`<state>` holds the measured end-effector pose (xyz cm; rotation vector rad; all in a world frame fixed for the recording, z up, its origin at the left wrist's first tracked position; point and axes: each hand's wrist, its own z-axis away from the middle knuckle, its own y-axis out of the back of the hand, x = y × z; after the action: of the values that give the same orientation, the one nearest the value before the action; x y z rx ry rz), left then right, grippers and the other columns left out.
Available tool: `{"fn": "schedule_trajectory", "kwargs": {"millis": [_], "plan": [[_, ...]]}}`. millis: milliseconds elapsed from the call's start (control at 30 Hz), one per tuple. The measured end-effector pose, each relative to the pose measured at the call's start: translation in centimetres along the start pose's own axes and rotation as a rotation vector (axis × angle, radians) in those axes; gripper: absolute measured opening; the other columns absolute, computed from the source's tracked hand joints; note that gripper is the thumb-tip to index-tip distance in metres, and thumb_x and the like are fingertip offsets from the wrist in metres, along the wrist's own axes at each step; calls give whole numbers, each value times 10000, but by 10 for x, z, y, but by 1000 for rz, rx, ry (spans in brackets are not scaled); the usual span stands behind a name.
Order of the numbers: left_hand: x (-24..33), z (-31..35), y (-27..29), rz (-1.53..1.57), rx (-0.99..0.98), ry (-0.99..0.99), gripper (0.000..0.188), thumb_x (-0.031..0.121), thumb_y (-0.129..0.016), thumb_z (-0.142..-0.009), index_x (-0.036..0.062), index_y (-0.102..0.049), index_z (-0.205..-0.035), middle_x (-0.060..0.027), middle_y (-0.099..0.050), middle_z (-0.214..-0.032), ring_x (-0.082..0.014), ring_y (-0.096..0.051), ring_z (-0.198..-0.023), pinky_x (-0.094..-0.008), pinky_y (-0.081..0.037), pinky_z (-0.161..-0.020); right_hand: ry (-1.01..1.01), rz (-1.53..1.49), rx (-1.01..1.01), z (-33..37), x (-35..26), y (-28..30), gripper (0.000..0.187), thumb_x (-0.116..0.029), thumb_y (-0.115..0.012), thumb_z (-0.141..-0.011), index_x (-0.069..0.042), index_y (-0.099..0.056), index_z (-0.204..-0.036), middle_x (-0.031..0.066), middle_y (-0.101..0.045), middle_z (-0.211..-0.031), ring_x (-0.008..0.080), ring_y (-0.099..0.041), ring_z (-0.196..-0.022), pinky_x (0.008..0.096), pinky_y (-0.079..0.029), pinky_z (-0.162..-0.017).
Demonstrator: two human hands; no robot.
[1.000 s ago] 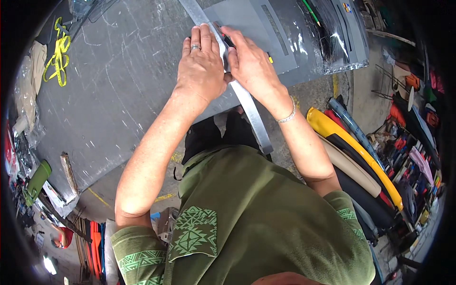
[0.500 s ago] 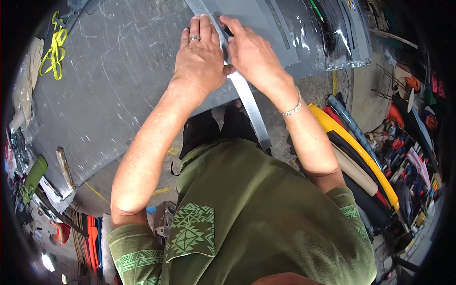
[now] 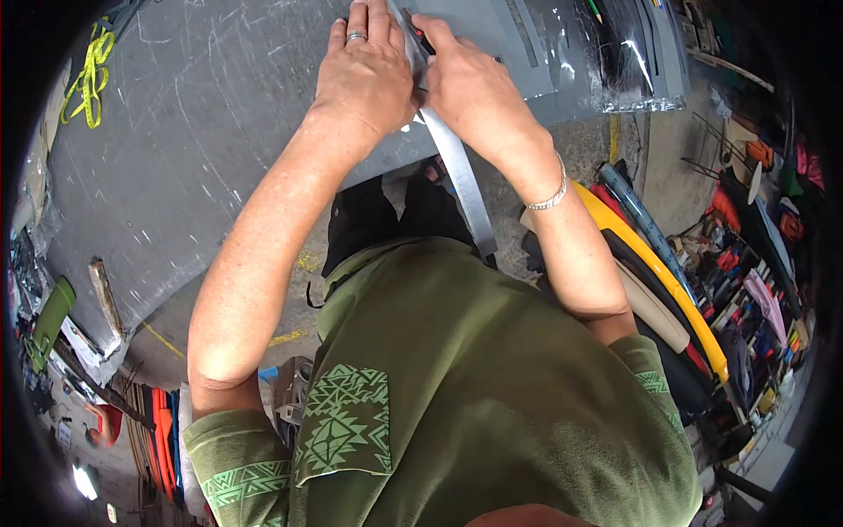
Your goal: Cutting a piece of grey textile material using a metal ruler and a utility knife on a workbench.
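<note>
A long, flat, silver-coloured metal strip (image 3: pixel 458 171) lies on a scuffed dark-grey tabletop (image 3: pixel 189 97), its near end jutting past the table's edge. The left hand (image 3: pixel 367 83) lies flat at the strip's left side, palm down, fingers straight and close together, with the thumb by the strip. The right hand (image 3: pixel 481 92), at the strip's right side, has its fingers closed around a small black-and-red hand tool (image 3: pixel 422 39), mostly covered by the grip, so the working tip cannot be made out. For good handling here, I judge that firm, even pressure from the left palm, left fingertips clear of the strip's right edge, and the tool tight along that edge at a steady angle would serve best. The strip's long axis runs away from the wearer, leaning left; its near end points toward the wearer's right hip and its far end leaves the top of the view. The tool's exposed end points up and left, toward the strip. To the strip's right lies a smooth grey sheet (image 3: pixel 481 19); far to its left, a tangled bright-yellow tape (image 3: pixel 89 79).
</note>
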<state>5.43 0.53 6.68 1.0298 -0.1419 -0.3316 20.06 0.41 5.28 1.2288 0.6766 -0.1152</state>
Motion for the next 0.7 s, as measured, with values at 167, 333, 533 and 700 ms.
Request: {"fn": "schedule_trajectory", "kwargs": {"millis": [167,333,533,700], "plan": [[4,1,18,19,-44,4,950,489,-646,-925,-158,-303,-1531,-329,-267,-1633,-431,-233,-1549,-491,-216,-1272,-14,-53,-16,27,3,3,486,-43,-552,-942,-27,-472,-1421,305,-666,-1065,473,-679,-961,545,-549,-844],[-15,-12,-57,311,371,-127,971,490,-672,-914,-165,-299,-1526,-326,-270,-1630,-421,-238,-1549,-479,-220,-1271,-57,-70,-70,57,-1,10,505,-37,-540,-955,-74,-440,-1449,290,-653,-1126,495,-668,-978,564,-550,-845],[-2,-2,-12,332,373,-159,976,493,-688,-903,-172,-317,-1513,-326,-285,-1623,-416,-255,-1544,-473,-229,-1268,-160,-68,-133,83,1,12,526,-44,-538,-964,-101,-425,-1475,295,-631,-1164,515,-661,-979,574,-553,-867],[6,0,10,38,29,37,978,505,-697,-890,-171,-344,-1502,-327,-300,-1616,-417,-266,-1539,-472,-238,-1265,-183,-73,-136,94,1,11,523,-45,-537,-967,-97,-424,-1475,287,-634,-1160,509,-660,-986,568,-551,-869]]}}
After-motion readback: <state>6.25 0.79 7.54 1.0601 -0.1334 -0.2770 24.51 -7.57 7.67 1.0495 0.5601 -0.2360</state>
